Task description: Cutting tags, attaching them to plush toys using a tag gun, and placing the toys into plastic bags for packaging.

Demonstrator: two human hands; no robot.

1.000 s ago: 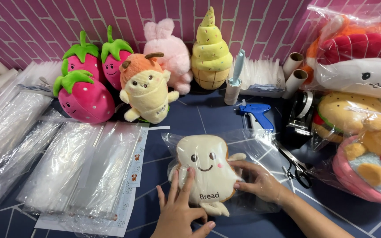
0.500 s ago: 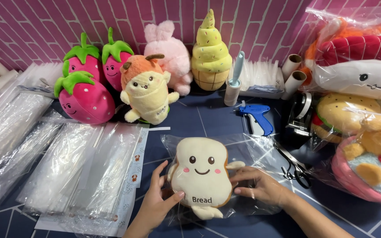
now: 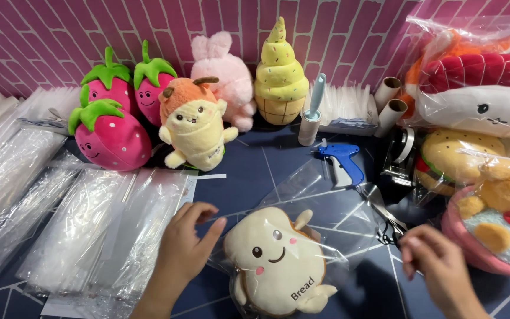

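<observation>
Both hands just let go of the bread toy (image 3: 278,260) in its clear bag (image 3: 320,195). Left hand (image 3: 185,248) at 9 o'clock, right hand (image 3: 438,266) at 3 o'clock, fingers apart, holding nothing.

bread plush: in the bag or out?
In. The bread plush lies inside the clear bag; glossy film covers its face, and the bag's empty end stretches past it.

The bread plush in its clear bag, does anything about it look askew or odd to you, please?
Yes, slightly. The bread plush lies tilted, head toward the left hand, inside a clear bag whose open end fans out loose and crumpled toward the blue tagging gun. No damage shows.
</observation>
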